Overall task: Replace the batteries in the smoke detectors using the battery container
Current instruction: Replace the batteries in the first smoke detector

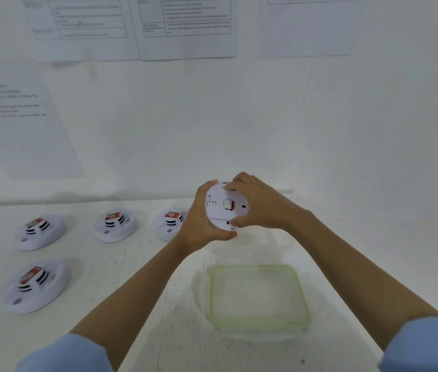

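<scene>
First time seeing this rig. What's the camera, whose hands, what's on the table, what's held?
One picture, from a camera worn on a person's head, looking forward and down. No robot: two bare hands. The left hand and right hand both grip a white smoke detector, lifted above the table, flat back toward the camera. Four more lie at the left: the far-left detector, middle detector, far-right detector and near-left detector. A clear container with a green rim sits below the hands.

Bright, even, diffuse light from above; white wall [239,130] and tabletop [132,264] nearly washed out, low in contrast; faint soft shadows beside the smoke detectors [39,232]; wide-angle distortion tilts the paper sheets [185,28] near the edges; their print blurred, illegible.
</scene>
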### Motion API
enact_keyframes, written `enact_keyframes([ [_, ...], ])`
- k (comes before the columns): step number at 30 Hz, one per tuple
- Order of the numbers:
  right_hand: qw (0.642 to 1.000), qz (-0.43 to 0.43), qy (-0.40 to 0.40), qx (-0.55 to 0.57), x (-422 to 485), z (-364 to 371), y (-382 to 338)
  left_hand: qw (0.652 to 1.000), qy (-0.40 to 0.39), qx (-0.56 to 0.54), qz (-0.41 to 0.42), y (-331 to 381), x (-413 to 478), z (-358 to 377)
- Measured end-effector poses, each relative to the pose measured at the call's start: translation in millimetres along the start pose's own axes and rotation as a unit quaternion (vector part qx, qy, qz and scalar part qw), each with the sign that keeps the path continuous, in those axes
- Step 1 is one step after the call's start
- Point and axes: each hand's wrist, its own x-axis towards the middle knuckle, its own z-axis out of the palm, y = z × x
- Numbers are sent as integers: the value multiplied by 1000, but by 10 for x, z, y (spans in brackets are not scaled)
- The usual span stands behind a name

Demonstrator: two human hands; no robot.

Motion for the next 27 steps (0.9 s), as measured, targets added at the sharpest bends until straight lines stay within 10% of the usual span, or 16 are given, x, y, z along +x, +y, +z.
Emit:
enact_keyframes([
  [27, 995, -34, -27, -89, -98, 96, -7, 999, -36, 3, -11, -76, -117, -50],
])
